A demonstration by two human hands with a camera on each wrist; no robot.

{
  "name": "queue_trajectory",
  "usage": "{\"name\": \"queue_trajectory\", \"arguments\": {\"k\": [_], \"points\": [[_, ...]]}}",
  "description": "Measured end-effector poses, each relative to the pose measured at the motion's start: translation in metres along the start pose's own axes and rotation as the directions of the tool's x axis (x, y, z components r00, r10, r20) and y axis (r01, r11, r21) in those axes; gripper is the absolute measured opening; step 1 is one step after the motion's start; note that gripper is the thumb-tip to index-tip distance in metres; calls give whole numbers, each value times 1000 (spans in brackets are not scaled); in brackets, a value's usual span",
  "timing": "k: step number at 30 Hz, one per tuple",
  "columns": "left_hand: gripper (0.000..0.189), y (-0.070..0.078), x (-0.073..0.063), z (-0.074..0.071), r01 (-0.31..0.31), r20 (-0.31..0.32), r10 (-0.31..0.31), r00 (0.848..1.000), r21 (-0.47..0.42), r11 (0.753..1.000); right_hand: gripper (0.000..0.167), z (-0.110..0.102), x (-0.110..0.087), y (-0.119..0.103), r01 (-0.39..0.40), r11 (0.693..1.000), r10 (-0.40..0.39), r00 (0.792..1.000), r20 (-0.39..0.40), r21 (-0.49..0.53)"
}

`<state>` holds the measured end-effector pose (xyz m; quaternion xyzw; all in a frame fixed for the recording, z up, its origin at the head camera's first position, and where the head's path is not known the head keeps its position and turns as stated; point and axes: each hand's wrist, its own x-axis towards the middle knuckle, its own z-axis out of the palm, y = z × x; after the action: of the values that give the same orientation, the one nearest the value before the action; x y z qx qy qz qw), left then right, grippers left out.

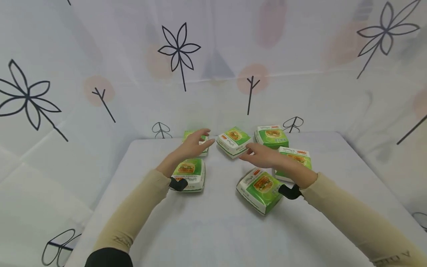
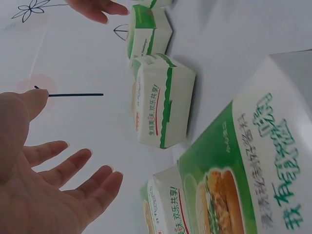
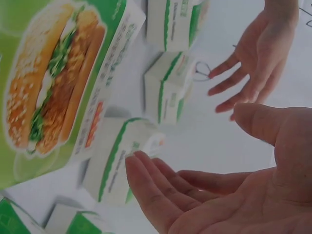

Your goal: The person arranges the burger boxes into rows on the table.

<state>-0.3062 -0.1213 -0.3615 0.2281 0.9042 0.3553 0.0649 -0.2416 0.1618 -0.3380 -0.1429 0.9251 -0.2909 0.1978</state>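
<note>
Six burger boxes, white and green with a printed burger, lie on the white tabletop, two on the left and four from the middle to the right. On the left are the back-left box and the front-left box. The middle box sits at the back between the two hands, turned askew; the back-right box, the right box and the tilted-round front box make up the rest.

The left hand is spread, fingers loosely bent and apart, over the back-left box, hiding much of it. The right hand is spread too, thumb away from the fingers, its fingertips at the middle box's right edge; I cannot tell whether they touch.

Two beige sleeves, left sleeve and right sleeve, reach in from below. The right forearm crosses the right box. A left black wrist piece covers a corner of the front-left box; a right black wrist piece overlaps the front box's edge. Behind stands a pale cloth with three large line-drawn flowers
</note>
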Motion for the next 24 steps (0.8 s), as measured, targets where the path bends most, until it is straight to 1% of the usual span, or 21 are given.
{"name": "queue_trajectory", "arguments": {"k": [6,10,12,15,19,22,24], "points": [[64,7,22,10,37,-2,-37,999,-34,999,69,-7,10,13,-41,998,43,998,-35,38],[67,10,37,16,45,14,-44,999,-42,998,79,-9,21,21,-81,993,85,995,-47,91],[68,11,44,19,47,23,-46,999,-50,998,83,-9,26,24,-105,987,110,993,-41,122],[68,12,52,24,70,27,-68,997,-71,995,86,-9,34,28,-135,978,140,990,-19,158],[66,10,63,31,88,28,-85,996,-98,991,87,-9,44,31,-175,956,175,984,19,234],[62,9,71,36,89,35,-85,996,-111,990,88,-9,51,34,-197,942,194,980,37,272],[60,8,77,40,100,44,-95,995,-125,987,87,-9,55,35,-212,934,209,977,43,287]]}}
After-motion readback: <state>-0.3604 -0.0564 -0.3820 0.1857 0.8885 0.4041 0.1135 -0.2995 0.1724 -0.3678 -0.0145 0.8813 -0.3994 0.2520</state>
